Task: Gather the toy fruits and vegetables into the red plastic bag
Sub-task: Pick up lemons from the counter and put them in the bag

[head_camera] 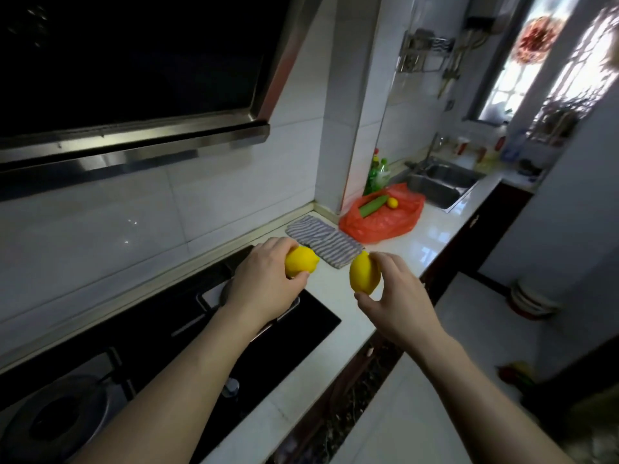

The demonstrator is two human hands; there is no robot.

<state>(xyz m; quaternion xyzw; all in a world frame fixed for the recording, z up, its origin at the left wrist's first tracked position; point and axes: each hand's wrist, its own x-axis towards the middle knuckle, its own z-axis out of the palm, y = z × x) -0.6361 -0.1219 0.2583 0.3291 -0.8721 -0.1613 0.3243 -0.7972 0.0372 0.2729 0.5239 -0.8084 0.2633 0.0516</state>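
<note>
Left hand wrapped around one lemon, right hand pinching another. Red bag lying at one o'clock, cucumber on top. Probably light, rigid, smooth plastic; best gripped across the middle.

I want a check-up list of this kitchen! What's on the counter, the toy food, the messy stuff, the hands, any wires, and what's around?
Surface: white counter, glossy, beside a black stove.
Job's things: red plastic bag lying on the counter; green cucumber and small yellow fruit on it.
Clutter: striped cloth between hands and bag; green bottles behind the bag.
Grippers: left hand holds a lemon; right hand holds another lemon.
Cables: nothing seen.
Surroundings: sink, range hood, window.
</note>
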